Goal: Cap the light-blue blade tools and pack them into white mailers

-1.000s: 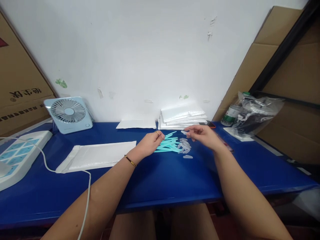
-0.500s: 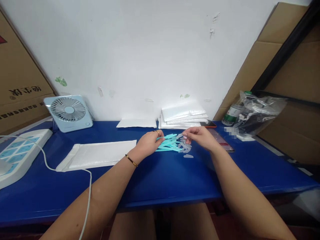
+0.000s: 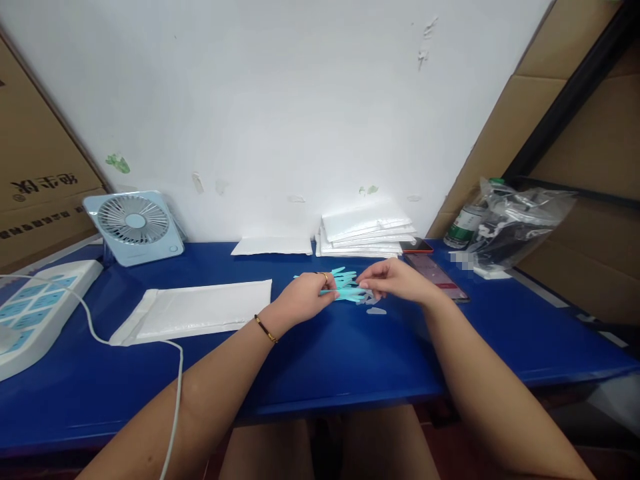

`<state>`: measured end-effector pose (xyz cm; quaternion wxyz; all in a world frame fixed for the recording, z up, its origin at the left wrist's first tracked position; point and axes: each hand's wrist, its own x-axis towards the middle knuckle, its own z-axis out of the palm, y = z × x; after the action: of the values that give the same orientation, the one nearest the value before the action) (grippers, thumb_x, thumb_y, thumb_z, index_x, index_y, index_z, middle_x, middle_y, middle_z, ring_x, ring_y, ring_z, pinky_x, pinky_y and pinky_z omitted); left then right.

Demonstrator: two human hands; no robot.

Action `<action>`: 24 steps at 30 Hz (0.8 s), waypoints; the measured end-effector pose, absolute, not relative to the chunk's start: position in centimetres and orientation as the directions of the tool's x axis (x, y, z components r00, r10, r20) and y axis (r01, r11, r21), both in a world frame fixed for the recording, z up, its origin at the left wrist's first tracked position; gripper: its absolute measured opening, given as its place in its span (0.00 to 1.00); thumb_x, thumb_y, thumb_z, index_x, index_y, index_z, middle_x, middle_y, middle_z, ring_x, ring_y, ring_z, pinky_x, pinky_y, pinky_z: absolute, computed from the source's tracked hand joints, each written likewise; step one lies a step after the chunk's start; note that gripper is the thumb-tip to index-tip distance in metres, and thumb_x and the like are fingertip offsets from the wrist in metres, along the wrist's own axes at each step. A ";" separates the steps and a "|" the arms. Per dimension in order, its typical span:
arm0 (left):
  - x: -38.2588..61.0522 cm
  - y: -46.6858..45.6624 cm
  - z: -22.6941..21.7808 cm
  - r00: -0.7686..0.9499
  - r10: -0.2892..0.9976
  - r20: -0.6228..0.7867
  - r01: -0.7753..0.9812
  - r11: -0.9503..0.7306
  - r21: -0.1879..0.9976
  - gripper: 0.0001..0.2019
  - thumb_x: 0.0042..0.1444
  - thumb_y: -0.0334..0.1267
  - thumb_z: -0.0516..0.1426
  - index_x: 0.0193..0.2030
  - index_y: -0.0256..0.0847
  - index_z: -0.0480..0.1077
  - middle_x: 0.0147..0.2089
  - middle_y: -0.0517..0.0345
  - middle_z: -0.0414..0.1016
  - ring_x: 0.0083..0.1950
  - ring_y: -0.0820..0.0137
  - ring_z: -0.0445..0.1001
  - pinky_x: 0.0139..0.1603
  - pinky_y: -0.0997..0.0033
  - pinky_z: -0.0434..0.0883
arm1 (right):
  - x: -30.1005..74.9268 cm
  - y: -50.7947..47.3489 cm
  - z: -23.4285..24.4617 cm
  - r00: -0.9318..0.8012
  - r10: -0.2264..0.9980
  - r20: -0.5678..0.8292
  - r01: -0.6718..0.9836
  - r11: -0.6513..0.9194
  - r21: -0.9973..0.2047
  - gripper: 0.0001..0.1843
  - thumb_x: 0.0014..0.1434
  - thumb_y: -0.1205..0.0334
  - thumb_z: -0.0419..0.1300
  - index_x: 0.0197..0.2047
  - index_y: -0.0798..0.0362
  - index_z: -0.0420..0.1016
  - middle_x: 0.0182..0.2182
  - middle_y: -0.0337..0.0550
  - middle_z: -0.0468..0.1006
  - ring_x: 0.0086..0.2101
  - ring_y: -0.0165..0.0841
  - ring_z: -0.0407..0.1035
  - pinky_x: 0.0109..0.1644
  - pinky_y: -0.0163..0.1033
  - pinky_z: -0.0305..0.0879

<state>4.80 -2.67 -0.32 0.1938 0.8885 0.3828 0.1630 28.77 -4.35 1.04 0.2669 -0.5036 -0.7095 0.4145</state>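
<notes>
My left hand (image 3: 304,297), with a ring and a dark bracelet, pinches a slim turquoise stick that looks like an eyebrow razor (image 3: 352,291). It points right, toward my right hand (image 3: 400,280). The fingers of my right hand are pinched at the stick's right end, on what seems to be a clear cap; it is too small to be sure. Several more turquoise razors (image 3: 343,275) lie in a loose pile beneath and behind. Clear plastic caps (image 3: 377,311) lie beside the pile, partly hidden by my right hand.
A white padded envelope (image 3: 200,310) lies left, near a power strip (image 3: 47,300) with a cable crossing my left forearm. Along the wall are a fan (image 3: 137,227), stacked envelopes (image 3: 365,230), a phone (image 3: 440,279), and a bottle (image 3: 465,227) beside a plastic bag (image 3: 520,227).
My left hand has moved slightly right and down, now with one razor held out. The right hand has come down to that razor's end, closer to my left hand.
</notes>
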 end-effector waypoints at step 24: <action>4.4 -1.2 -0.7 0.655 0.733 0.182 0.668 -0.675 0.313 0.06 0.54 0.38 0.54 0.31 0.42 0.71 0.34 0.60 0.76 0.38 0.68 0.71 0.37 0.72 0.62 | 29.3 -4.6 0.5 -0.432 0.888 -0.158 0.867 0.361 -0.342 0.06 0.37 0.68 0.60 0.24 0.51 0.77 0.23 0.36 0.76 0.24 0.30 0.67 0.26 0.32 0.58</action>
<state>4.45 -1.22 -0.65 0.1100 0.9030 0.3880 0.1479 29.34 -4.56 0.46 0.0271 -0.5323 -0.8245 0.1902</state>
